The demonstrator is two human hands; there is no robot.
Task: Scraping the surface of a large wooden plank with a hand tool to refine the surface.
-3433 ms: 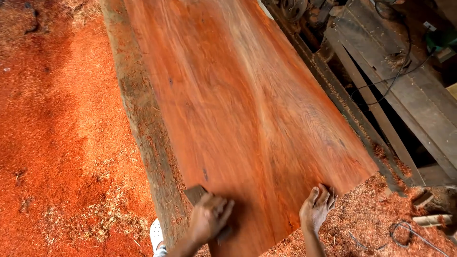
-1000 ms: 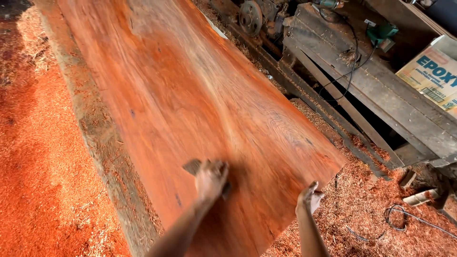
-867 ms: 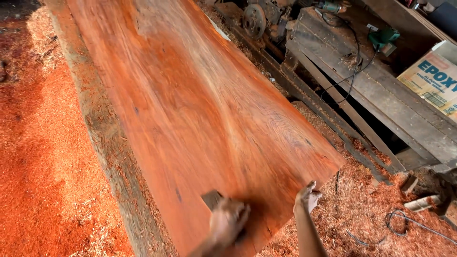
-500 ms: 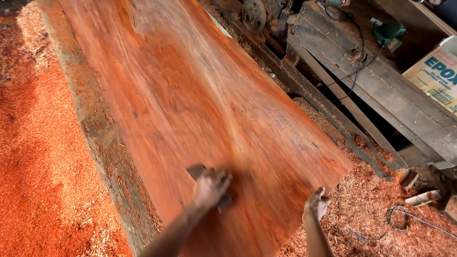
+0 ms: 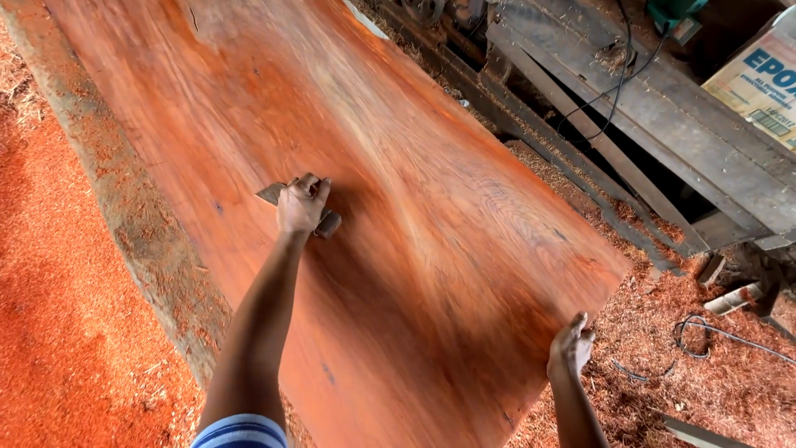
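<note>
Our left hand [image 5: 302, 205] is now stretched well up the big red wood slab [image 5: 373, 216], fingers curled tight round a small sanding block [image 5: 325, 222] w/ a strip of sandpaper [image 5: 271, 193] poking out on the far-left side of the knuckles. Half a sec ago that hand sat lower on the board, closer to us; a sec ago it was lower again, almost at the near end. So we're on the outward push of a back-and-forth stroke, arm nearly straight. The block lies flat on the board surface under the palm, touching it.

Our right hand [image 5: 570, 347] has barely shifted: same spot on the near right corner of the slab, fingers hooked over the edge, gripping it, thumb side up. It looks to be steadying the board while the other hand rubs.

What that means, as we judge it: sanding is mid-pass, the worked patch has moved up from the near end toward the middle, and lots of the slab beyond the fingertips is yet to cover. The surface round the block shows no clear difference in sheen, so how much is done we can't tell.

Left of the fingers, past the rough bark edge [image 5: 133, 224], red sawdust [image 5: 58, 315] covers the ground. Right of the right hand: shavings, a black cable [image 5: 705, 336], grey planks [image 5: 663, 133] and a cardboard box [image 5: 759, 87] further out.
</note>
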